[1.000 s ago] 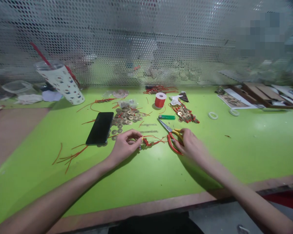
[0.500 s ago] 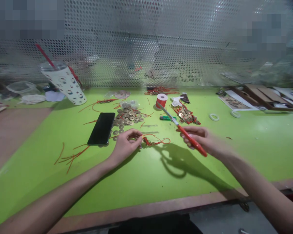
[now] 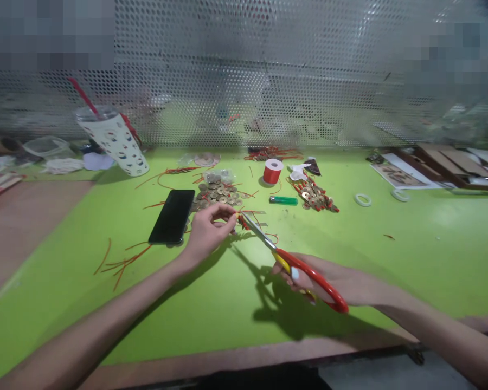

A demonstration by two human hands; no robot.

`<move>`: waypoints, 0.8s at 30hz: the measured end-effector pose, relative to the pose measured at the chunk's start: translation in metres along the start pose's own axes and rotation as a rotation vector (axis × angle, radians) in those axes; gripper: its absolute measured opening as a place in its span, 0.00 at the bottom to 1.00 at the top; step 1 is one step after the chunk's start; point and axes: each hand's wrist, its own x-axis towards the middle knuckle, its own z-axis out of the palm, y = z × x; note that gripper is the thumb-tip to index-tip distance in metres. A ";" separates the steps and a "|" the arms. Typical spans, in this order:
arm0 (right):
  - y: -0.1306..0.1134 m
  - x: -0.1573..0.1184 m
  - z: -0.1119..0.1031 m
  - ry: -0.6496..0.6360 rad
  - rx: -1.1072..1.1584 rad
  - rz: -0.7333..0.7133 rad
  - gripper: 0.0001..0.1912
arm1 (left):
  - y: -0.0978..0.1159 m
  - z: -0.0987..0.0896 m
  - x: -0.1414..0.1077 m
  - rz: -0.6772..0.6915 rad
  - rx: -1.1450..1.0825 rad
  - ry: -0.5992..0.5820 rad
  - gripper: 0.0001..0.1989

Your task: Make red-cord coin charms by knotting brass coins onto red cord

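My left hand (image 3: 211, 228) pinches a knotted red cord (image 3: 243, 221) just above the green tabletop, with a small yellow bit at the fingertips. My right hand (image 3: 309, 276) is closed on red-and-yellow-handled scissors (image 3: 313, 273), whose blade tips lie at the cord beside my left fingertips. Whether the blades touch the cord I cannot tell. Behind my left hand lies a pile of round brass coins with holes (image 3: 217, 194). A black phone (image 3: 172, 216) rests left of that hand. Beyond the scissors lies a green lighter (image 3: 283, 200).
A red ribbon spool (image 3: 272, 172) stands near the back, with a heap of corded coins (image 3: 315, 195) to its right. A tilted patterned cup with a straw (image 3: 116, 143) stands back left. White rings (image 3: 363, 200) lie right. A perforated metal screen (image 3: 244, 76) closes the back.
My right hand has brought the scissors down and toward me, swinging their tips left to the cord in my left hand. My left hand keeps its pinch. The view has shifted slightly.
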 end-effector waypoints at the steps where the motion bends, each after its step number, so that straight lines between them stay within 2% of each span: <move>1: -0.001 0.001 0.000 -0.014 -0.003 0.032 0.27 | 0.002 0.000 0.000 -0.004 0.001 0.003 0.10; 3: -0.006 0.003 0.000 -0.053 -0.001 0.097 0.29 | 0.005 0.000 0.000 -0.008 0.007 0.012 0.10; 7: -0.017 0.007 0.000 -0.007 -0.053 0.135 0.34 | 0.007 0.000 -0.001 0.014 0.021 0.016 0.09; 11: -0.018 0.007 -0.001 0.016 -0.091 0.167 0.35 | 0.006 -0.001 -0.001 0.016 0.029 0.016 0.09; 19: -0.012 0.014 0.001 0.011 -0.027 0.154 0.39 | 0.010 0.003 -0.005 0.013 0.029 -0.015 0.09; 24: -0.010 0.021 0.004 -0.008 0.100 0.083 0.35 | 0.010 0.004 -0.005 0.012 0.039 -0.015 0.08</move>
